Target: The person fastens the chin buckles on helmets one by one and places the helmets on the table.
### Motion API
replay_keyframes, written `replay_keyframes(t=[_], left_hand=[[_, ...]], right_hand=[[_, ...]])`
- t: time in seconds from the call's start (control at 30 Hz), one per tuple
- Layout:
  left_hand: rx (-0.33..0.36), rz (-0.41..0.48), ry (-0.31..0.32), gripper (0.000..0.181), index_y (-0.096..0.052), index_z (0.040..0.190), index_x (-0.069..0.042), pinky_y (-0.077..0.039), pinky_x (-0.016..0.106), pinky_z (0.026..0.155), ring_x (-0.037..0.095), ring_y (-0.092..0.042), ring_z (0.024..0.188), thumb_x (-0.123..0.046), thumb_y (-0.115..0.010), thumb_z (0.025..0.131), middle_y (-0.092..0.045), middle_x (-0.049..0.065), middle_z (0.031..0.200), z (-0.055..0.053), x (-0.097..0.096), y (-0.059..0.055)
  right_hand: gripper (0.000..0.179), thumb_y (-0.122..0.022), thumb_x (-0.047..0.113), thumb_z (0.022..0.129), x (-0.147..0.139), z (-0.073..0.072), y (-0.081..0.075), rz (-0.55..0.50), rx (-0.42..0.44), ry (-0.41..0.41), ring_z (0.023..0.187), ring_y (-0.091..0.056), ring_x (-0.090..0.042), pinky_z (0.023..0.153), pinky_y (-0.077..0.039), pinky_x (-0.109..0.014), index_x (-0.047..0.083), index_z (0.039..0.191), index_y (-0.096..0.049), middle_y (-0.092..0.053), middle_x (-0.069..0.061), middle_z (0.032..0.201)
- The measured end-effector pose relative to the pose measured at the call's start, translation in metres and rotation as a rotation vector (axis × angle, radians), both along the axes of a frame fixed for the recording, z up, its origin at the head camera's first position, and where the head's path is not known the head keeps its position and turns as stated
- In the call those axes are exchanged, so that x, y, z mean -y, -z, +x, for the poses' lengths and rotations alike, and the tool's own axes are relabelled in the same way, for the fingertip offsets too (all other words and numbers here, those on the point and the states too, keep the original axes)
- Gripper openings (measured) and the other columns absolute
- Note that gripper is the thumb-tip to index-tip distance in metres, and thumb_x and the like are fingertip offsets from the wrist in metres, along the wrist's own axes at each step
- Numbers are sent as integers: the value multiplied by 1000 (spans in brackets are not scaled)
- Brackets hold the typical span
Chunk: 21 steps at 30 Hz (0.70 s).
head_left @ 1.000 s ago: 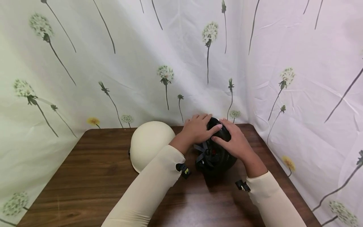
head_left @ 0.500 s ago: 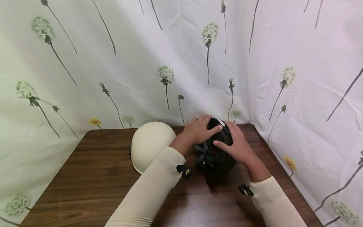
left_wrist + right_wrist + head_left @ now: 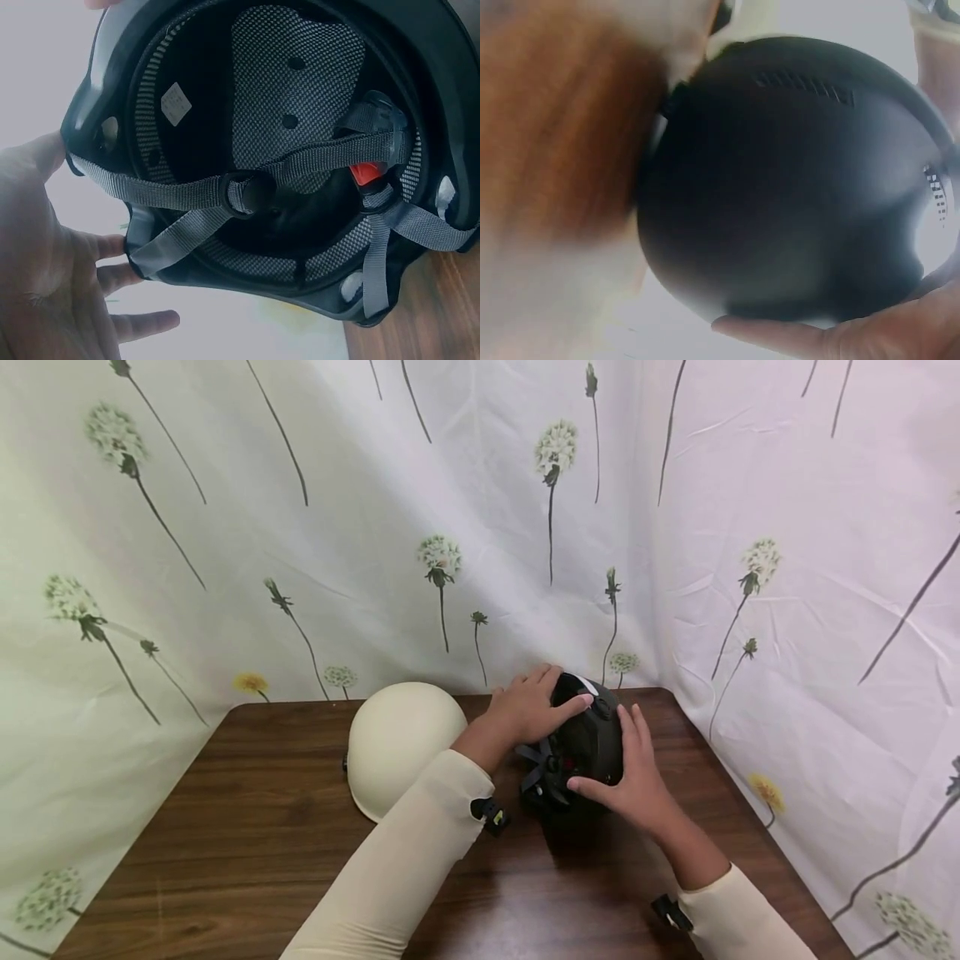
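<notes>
A black helmet (image 3: pixel 592 735) stands tipped on the wooden table, its hollow facing left. Grey chin straps (image 3: pixel 322 157), a red buckle piece (image 3: pixel 367 174) and a mesh lining show inside it in the left wrist view. My left hand (image 3: pixel 525 710) holds the helmet's upper rim, thumb over the near side and fingers behind. On the right, my right hand (image 3: pixel 637 777) touches the outer shell with its fingers extended and thumb spread apart. The right wrist view shows the smooth shell with slotted vents, and one straight finger (image 3: pixel 769 334) along its lower edge.
A cream helmet (image 3: pixel 405 743) sits dome up to the left, partly behind my left forearm. The brown wooden table (image 3: pixel 247 827) meets a white curtain (image 3: pixel 360 552) printed with dandelions at its back and right edges.
My right hand has slid down and right along the black helmet's shell, uncovering more of it and a white patch near the top. The left hand has kept its place.
</notes>
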<state>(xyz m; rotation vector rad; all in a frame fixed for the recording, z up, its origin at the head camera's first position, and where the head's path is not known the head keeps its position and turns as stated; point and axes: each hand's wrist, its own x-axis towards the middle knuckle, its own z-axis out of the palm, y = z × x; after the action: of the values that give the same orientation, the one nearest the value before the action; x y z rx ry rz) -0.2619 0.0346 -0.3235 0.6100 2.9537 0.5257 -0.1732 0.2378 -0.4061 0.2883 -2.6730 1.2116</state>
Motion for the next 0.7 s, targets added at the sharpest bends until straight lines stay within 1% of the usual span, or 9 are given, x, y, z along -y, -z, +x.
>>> replay_keyframes(t=[0.17, 0.33, 0.43, 0.57, 0.63, 0.7], left_hand=[[8, 0, -2, 91, -23, 169, -28, -26, 68, 120, 34, -29, 157, -84, -30, 98, -26, -1, 174, 0, -1, 1], [10, 4, 0, 92, -23, 169, -27, -26, 68, 120, 35, -29, 157, -84, -30, 98, -26, 0, 174, -2, -1, 3], [13, 7, -4, 92, -23, 169, -27, -25, 68, 121, 34, -27, 157, -85, -29, 97, -25, 0, 174, -4, 0, 4], [18, 18, 6, 93, -21, 170, -27, -23, 67, 122, 34, -25, 158, -85, -29, 97, -24, 1, 174, -5, 2, 4], [9, 27, 15, 93, -22, 170, -24, -23, 66, 122, 33, -25, 158, -84, -30, 98, -25, 2, 174, -5, 2, 4], [3, 57, 27, 93, -22, 169, -20, -24, 64, 123, 32, -26, 158, -80, -33, 100, -25, 4, 174, -6, 3, 5]], right_hand=[[138, -92, 53, 76, 2, 10, 8, -20, 12, 14, 160, 2, -43, 115, -24, -76, 27, 170, 5, 18, -4, 175], [153, -97, 59, 66, 7, 18, 11, -31, 54, 50, 160, 10, -41, 115, -23, -77, 36, 166, 17, 27, 2, 172], [159, -99, 60, 62, 10, 21, 15, -39, 58, 56, 160, 13, -40, 114, -24, -77, 38, 164, 21, 31, 3, 171], [160, -100, 57, 61, 12, 23, 18, -59, 41, 53, 160, 12, -39, 114, -25, -77, 39, 164, 21, 31, 5, 170], [158, -101, 54, 63, 12, 23, 19, -73, 27, 47, 160, 10, -39, 114, -25, -77, 39, 165, 19, 29, 5, 171], [154, -100, 49, 66, 13, 22, 20, -82, 4, 36, 160, 8, -40, 115, -24, -76, 35, 167, 15, 25, 4, 173]])
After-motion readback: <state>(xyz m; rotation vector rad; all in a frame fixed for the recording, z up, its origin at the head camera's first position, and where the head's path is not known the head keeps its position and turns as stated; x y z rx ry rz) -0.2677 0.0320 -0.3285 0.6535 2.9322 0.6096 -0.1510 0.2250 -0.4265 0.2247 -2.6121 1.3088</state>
